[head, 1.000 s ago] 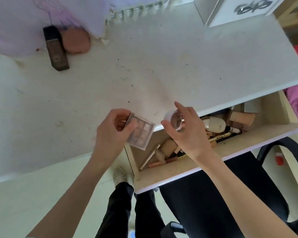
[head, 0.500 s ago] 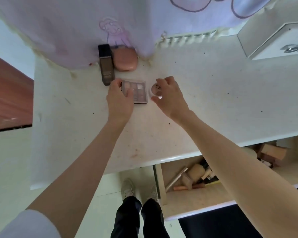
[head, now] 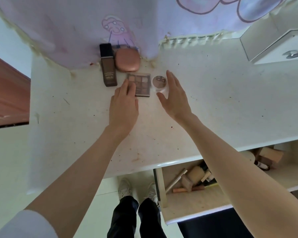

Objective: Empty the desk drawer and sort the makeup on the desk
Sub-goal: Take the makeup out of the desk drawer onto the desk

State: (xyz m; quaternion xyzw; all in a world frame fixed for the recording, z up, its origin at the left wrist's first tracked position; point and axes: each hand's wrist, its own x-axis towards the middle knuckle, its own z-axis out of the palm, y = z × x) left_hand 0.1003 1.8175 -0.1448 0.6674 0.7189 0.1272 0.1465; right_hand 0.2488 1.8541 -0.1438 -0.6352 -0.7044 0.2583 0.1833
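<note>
Grip: both released. Left hand (head: 123, 103) rests fingertips on eyeshadow palette (head: 141, 84); right hand (head: 174, 96) flanks round jar (head: 160, 81). Both grouped near bench (head: 213, 109) far edge, beside foundation bottle (head: 108, 66) and compact (head: 127, 60), apparently for sorting. Drawer (head: 193, 201) still stocked.

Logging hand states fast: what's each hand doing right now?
Left hand: open, fingertips resting on the eyeshadow palette.
Right hand: open, beside the round jar, holding nothing.
</note>
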